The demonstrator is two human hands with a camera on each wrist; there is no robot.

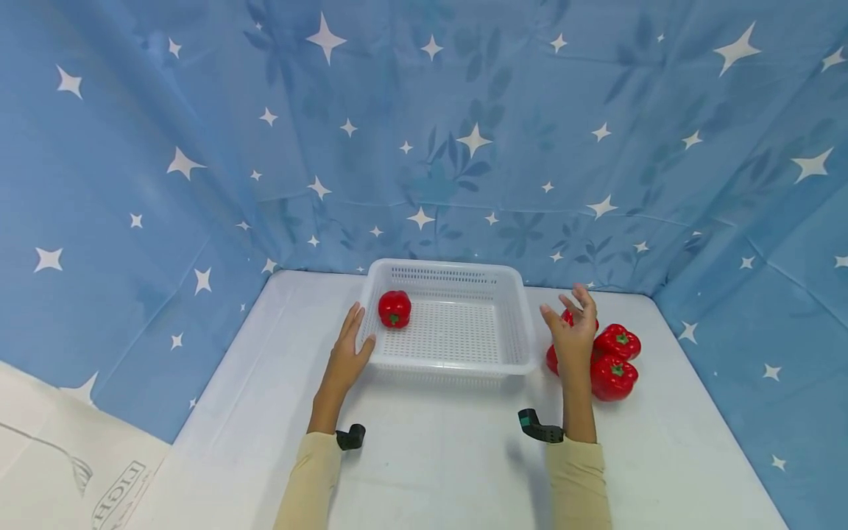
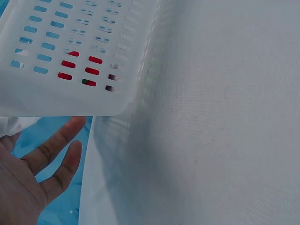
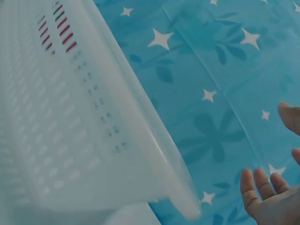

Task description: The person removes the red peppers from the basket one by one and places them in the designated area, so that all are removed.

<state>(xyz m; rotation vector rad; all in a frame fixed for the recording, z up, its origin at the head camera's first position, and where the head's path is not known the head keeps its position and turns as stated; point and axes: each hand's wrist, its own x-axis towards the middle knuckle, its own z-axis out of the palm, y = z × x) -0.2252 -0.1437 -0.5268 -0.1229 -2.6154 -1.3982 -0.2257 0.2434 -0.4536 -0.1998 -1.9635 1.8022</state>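
A white perforated plastic basket (image 1: 447, 366) stands on the table, with one red bell pepper (image 1: 394, 309) in its left part. My left hand (image 1: 346, 359) is at the basket's left side, fingers spread; in the left wrist view its fingertips come up to the basket rim (image 2: 61, 110), and I cannot tell whether they touch. Right of the basket, my right hand (image 1: 575, 335) is raised over a group of several red bell peppers (image 1: 613, 377), partly hiding some. Its fingers are apart and loosely bent, with nothing in them, also in the right wrist view.
The white table (image 1: 424, 471) reaches toward me in front of the basket. A blue curtain with white stars (image 1: 424, 147) hangs behind the table and along both sides. Cardboard with printed lettering (image 1: 119, 493) lies at the lower left. Each wrist carries a black camera mount (image 1: 543, 428).
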